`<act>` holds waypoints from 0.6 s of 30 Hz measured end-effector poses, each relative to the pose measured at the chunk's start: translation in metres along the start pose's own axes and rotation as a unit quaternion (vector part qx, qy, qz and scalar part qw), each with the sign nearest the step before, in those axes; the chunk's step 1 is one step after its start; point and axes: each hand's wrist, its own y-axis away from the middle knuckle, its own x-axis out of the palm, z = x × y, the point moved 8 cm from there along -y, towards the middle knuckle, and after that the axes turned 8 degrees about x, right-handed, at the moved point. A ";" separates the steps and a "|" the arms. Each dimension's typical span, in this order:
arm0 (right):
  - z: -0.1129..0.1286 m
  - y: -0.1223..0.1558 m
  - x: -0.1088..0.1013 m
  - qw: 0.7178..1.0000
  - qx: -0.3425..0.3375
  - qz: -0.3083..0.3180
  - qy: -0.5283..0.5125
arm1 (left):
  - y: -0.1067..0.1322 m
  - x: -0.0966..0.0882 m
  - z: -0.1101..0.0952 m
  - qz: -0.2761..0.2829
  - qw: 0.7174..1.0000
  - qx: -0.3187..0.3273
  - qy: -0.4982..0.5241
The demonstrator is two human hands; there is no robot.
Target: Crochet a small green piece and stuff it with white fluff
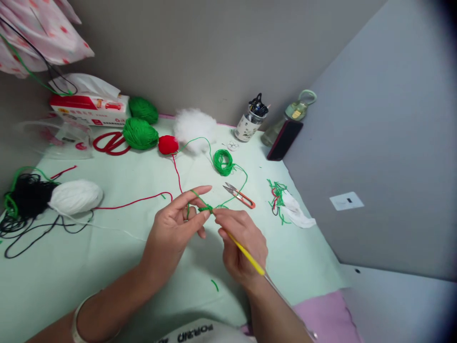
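Between thumb and fingers, my left hand (182, 216) pinches a small piece of green crochet work (206, 208), and green yarn runs over its raised index finger. My right hand (244, 243) grips a crochet hook (250, 257) with a yellow handle, its tip end at the green piece. The hook's metal shaft reaches back along my right forearm. From the work a green strand leads towards a loose coil of green yarn (223, 162). Orange-handled thread snips (240, 195) lie just beyond my hands.
At left are a white yarn ball (76, 196), black yarn (28, 200), red scissors (112, 144) and a tissue box (100, 109). Green balls (140, 133), a red ball (168, 145) and white stuffing (194, 127) sit behind. A pen jar (247, 125), phone (284, 140), bottle (273, 133) and yarn scraps (278, 195) are rightward.
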 end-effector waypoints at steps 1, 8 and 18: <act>0.001 0.000 0.000 1.000 -0.007 -0.005 0.006 | 0.000 -0.001 -0.002 -0.007 1.000 0.005 -0.001; -0.002 0.008 0.004 0.995 -0.021 -0.015 0.096 | 0.003 0.005 -0.007 -0.015 1.000 -0.014 0.020; -0.043 -0.004 -0.006 0.942 0.220 -0.066 -0.244 | 0.000 0.017 0.002 0.063 0.970 -0.142 0.187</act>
